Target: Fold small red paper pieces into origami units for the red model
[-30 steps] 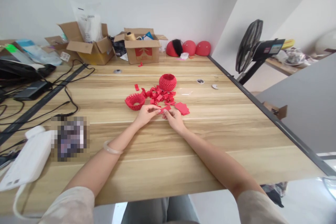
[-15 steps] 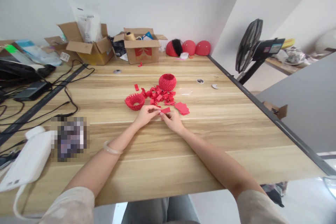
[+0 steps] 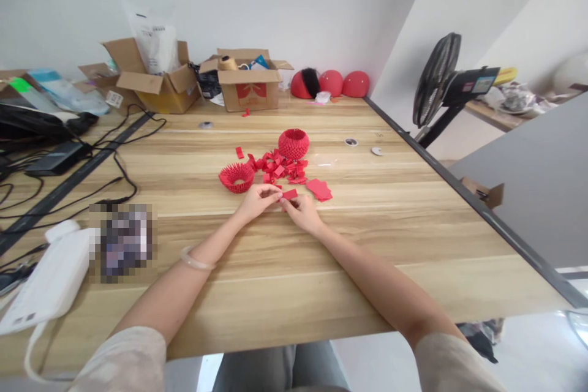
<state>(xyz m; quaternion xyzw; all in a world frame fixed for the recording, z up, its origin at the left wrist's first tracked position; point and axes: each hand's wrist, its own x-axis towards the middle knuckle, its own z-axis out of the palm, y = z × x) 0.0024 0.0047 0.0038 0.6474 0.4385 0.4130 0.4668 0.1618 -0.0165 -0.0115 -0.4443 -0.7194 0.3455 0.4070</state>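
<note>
Between my two hands is a small red paper strip (image 3: pixel 290 194), pinched at its near edge. My left hand (image 3: pixel 258 201) grips its left end with thumb and forefinger. From the right, my right hand (image 3: pixel 303 211) closes its fingers on the same strip. Just beyond lies a loose pile of folded red paper pieces (image 3: pixel 278 165). A shallow red paper ring (image 3: pixel 236 177), built of interlocked pieces, sits left of the pile. Behind it stands a rounder red paper bowl (image 3: pixel 294 144). A stack of flat red paper slips (image 3: pixel 319 189) rests right of my right hand.
A white power strip (image 3: pixel 52 275) and a blurred-out object (image 3: pixel 126 244) lie at the left, near black cables (image 3: pixel 124 171). Cardboard boxes (image 3: pixel 252 89) and red domed objects (image 3: pixel 331 83) line the back. A black fan (image 3: pixel 436 79) stands beyond the table's right edge.
Both hands stay almost in the same place, still holding the red paper strip. Its outline has shifted very slightly. The other paper pieces have not moved.
</note>
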